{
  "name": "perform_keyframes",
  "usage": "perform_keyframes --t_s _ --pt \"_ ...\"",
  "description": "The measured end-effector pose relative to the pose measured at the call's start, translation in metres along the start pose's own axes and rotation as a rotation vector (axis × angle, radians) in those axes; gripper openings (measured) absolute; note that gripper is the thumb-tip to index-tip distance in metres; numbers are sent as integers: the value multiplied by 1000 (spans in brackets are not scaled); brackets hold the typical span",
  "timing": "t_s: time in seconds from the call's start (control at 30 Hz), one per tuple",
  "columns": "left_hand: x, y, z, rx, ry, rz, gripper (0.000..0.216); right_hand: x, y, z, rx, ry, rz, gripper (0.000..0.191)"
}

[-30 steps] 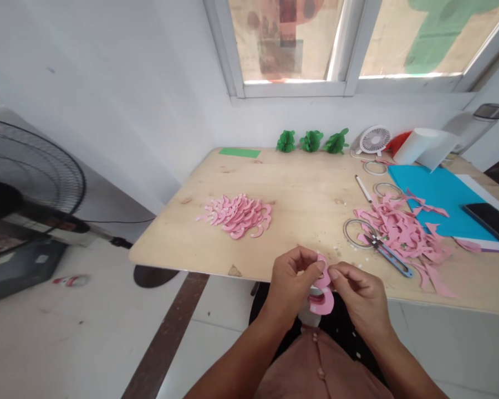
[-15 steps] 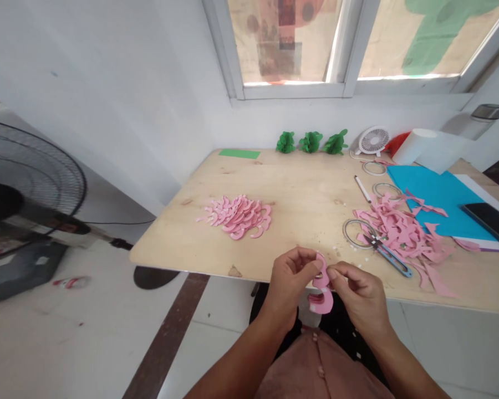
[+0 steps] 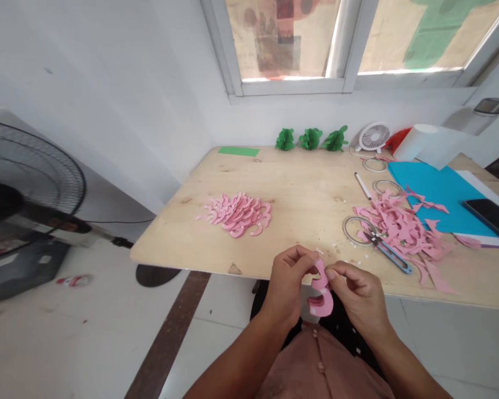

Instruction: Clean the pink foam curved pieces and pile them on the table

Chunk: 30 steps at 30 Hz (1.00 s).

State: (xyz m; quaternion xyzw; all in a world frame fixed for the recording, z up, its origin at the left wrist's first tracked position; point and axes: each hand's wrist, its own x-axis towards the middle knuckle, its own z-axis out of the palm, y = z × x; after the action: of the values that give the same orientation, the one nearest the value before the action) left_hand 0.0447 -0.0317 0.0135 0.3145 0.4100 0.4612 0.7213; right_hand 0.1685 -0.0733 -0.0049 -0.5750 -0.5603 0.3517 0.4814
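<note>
Over the table's front edge, a curved pink paper cutout hangs between my hands, shaped like a 3 with small white patches on it. My left hand pinches its top end between thumb and forefinger. From the other side, my right hand is closed with thumb and forefinger together at the cutout's right edge; what exactly lies between those fingertips is too small to make out. A pile of curved pink paper pieces lies on the table to the left. Blue-handled thread snips rest to the right.
Pink paper scraps and tape rings lie on the right of the wooden table, near blue sheets and a phone. Green paper pieces and a small white fan stand along the wall.
My hands stay at the pink paper cutout, with only slight finger movement. The camera view has shifted a little; things on the table lie where they were.
</note>
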Motion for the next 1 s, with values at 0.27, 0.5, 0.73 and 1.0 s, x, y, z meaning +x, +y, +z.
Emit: perform_keyframes --t_s 0.27,0.5,0.73,1.0 --pt "-1 -6 9 72 154 73 17 -4 2 1 29 -1 55 25" --pt "-12 -7 0 72 48 99 26 -6 0 1 119 24 131 24" --pt "-17 -7 4 160 86 111 23 -13 -1 0 126 16 110 24" --pt "-33 -11 1 141 65 121 29 -20 -5 0 134 49 114 23"
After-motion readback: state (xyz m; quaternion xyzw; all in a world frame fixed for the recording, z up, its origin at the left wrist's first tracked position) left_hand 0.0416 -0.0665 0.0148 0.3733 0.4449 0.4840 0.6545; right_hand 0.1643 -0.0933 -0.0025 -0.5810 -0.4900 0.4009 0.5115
